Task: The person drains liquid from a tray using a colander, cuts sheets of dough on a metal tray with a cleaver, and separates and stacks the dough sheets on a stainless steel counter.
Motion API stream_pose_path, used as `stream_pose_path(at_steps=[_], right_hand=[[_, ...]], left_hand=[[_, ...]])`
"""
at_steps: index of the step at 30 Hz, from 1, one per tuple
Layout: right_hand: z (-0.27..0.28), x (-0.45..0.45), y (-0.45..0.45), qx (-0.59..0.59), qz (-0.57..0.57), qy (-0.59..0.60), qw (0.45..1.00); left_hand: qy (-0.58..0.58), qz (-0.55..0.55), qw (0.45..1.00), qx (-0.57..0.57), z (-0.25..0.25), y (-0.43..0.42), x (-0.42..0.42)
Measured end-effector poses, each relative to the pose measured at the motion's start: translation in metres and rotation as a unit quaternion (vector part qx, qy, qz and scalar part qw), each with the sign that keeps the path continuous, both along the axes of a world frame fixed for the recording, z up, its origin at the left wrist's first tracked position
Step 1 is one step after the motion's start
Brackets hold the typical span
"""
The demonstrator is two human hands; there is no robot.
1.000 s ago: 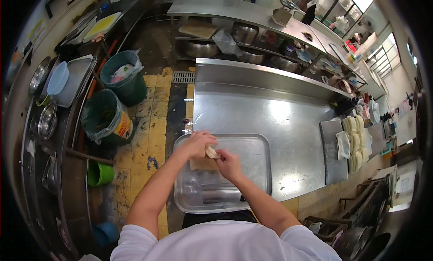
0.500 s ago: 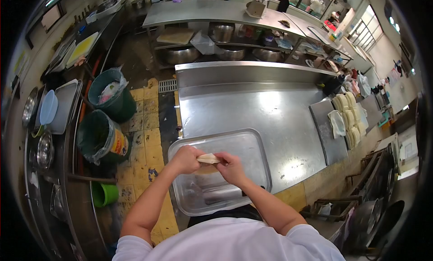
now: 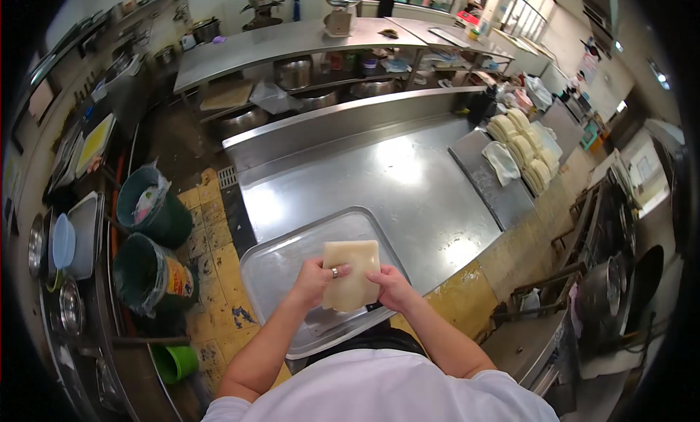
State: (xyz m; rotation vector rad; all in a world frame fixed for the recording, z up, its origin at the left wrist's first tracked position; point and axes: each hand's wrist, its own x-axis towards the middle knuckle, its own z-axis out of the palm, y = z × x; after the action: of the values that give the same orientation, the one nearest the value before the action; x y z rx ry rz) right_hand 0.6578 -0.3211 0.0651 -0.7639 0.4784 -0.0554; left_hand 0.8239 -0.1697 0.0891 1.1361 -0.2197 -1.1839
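A folded cream-coloured sheet (image 3: 357,276), smooth like dough or bean-curd skin, is held up flat between my two hands. My left hand (image 3: 313,282), with a ring on one finger, grips its left edge, the thumb lying across its face. On the opposite edge, my right hand (image 3: 394,286) pinches the sheet between thumb and fingers. Beneath both hands lies a metal tray (image 3: 281,260) at the front of the steel worktable (image 3: 343,181). A broad, shiny flat metal piece (image 3: 332,322) rests in the tray, mostly hidden by the sheet and my right hand.
Stacks of folded pale sheets (image 3: 526,149) stand on a board (image 3: 487,176) at the right. Green lined bins (image 3: 149,276) are on the floor to the left, with a bright green bucket (image 3: 175,362) nearer me. A raised steel ledge (image 3: 350,119) borders the worktable's back.
The sheet was bunched narrow and seen edge-on between my fingers; now its broad face is turned up towards me. My view has shifted right, and both hands have moved right in it.
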Motion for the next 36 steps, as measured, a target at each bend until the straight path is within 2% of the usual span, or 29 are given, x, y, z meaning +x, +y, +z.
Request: stream_pose_path(at_steps=[2, 6, 12, 15, 20, 25, 30, 36], right_hand=[[0.007, -0.014, -0.006, -0.054, -0.041, 0.027, 0.997], [0.015, -0.055, -0.034, -0.053, -0.099, 0.003, 0.994], [0.011, -0.148, -0.101, -0.046, -0.187, -0.003, 0.981], [0.006, -0.21, -0.149, -0.045, -0.224, 0.002, 0.973], [0.002, -0.321, -0.235, -0.093, -0.28, 0.022, 0.955], [0.029, -0.439, -0.327, -0.148, -0.345, 0.081, 0.923], [0.036, -0.503, -0.391, -0.14, -0.399, 0.083, 0.903], [0.04, -0.546, -0.494, -0.124, -0.421, 0.103, 0.893]], left_hand=[[0.018, 0.004, 1.0, 0.018, -0.003, -0.017, -0.014], [0.031, -0.017, 0.999, 0.037, 0.0, -0.058, -0.049], [0.035, -0.127, 0.99, 0.052, 0.008, -0.146, -0.124], [-0.001, -0.186, 0.981, 0.055, 0.002, -0.204, -0.176], [0.021, -0.256, 0.965, 0.044, 0.0, -0.317, -0.278], [0.053, -0.325, 0.943, 0.036, 0.017, -0.44, -0.386], [0.017, -0.394, 0.918, 0.05, 0.035, -0.524, -0.448], [0.035, -0.448, 0.892, 0.044, 0.027, -0.636, -0.483]])
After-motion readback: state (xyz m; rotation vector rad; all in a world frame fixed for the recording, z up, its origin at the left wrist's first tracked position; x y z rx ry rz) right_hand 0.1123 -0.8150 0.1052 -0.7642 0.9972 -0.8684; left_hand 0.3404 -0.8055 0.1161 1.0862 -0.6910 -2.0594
